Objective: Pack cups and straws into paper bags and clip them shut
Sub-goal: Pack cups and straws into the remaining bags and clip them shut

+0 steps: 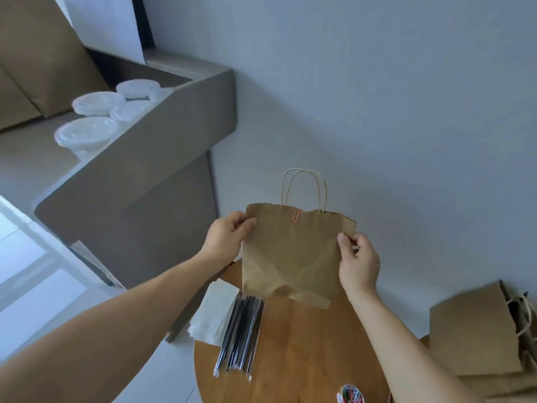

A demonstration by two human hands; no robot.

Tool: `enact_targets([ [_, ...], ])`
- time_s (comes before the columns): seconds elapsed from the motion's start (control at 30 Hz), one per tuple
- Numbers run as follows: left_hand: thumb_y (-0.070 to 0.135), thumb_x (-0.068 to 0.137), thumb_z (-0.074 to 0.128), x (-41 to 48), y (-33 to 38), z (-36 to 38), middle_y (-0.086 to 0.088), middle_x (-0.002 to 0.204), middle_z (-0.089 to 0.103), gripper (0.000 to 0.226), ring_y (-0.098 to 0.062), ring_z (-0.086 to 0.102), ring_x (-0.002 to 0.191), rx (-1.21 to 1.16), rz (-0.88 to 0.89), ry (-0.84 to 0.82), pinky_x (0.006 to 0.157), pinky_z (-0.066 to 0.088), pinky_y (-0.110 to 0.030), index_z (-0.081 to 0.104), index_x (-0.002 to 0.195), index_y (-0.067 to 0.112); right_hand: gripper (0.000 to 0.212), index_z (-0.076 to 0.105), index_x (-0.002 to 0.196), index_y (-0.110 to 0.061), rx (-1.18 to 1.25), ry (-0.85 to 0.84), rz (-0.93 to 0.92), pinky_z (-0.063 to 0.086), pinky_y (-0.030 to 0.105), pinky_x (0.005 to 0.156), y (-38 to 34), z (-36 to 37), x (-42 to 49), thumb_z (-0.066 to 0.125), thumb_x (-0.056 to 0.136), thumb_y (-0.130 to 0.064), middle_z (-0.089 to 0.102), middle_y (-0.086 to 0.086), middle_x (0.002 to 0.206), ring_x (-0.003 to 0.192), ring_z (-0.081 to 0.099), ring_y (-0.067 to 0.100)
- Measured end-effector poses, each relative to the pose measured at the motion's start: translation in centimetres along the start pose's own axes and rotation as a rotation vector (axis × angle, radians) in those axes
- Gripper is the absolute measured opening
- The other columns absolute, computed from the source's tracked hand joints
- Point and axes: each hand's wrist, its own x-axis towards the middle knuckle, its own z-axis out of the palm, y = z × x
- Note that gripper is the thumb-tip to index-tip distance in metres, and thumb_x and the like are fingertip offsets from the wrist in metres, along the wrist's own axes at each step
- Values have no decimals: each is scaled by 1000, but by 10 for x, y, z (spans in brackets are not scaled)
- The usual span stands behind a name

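Observation:
I hold a brown paper bag [290, 251] upright above the far edge of the round wooden table [305, 344]. A pink paper clip [296, 214] sits on its closed top edge, beside the twisted paper handles [303, 187]. My left hand [226, 231] pinches the bag's upper left edge. My right hand [359, 263] pinches its right edge. A bundle of wrapped black straws [241, 333] lies on the table below the bag. Several clear lidded cups [98, 114] stand on the grey counter at the left.
A stack of white napkins [216, 312] lies left of the straws. A clear tub of coloured paper clips [350, 394] is at the table's near edge. More brown paper bags [473, 335] lie at the right. The grey counter [145, 158] stands left, with a wall behind.

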Motion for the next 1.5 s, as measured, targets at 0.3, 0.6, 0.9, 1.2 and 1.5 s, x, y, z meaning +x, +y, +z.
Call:
enact_targets([
  [0.3,33,96,61,-36,72,-129,-10,91,70,14,-5,55,69,-122,221,226,64,49,-21,69,86,28,17,61,97,-12,48,74,-264,36,26,70,-168,22,-33,58,98,-28,60,-3,83,77,55,18],
  [0.6,38,98,57,-85,110,-261,12,66,56,24,-6,48,59,-155,360,396,58,43,-23,66,87,18,9,61,86,-31,209,45,-371,43,25,73,-301,65,-87,60,95,-29,64,-19,84,76,58,-1],
  [0.9,34,96,61,-96,133,-373,-16,92,69,21,-26,60,77,-179,439,657,74,51,-38,69,90,16,17,61,78,-33,356,-70,-465,41,17,65,-407,130,-111,62,93,-26,63,-18,79,65,56,-10],
  [1.2,35,96,61,-41,122,-473,0,78,64,18,1,50,63,-67,469,861,58,41,-12,65,79,32,17,63,76,-24,408,-275,-565,45,31,68,-488,244,-74,62,93,-25,63,-5,77,71,56,12],
  [1.5,39,95,60,30,91,-548,7,72,60,26,-3,50,62,73,384,967,57,41,-19,59,70,33,22,57,73,-26,396,-413,-526,45,32,60,-536,362,-35,59,95,-27,57,-4,64,47,51,10],
])
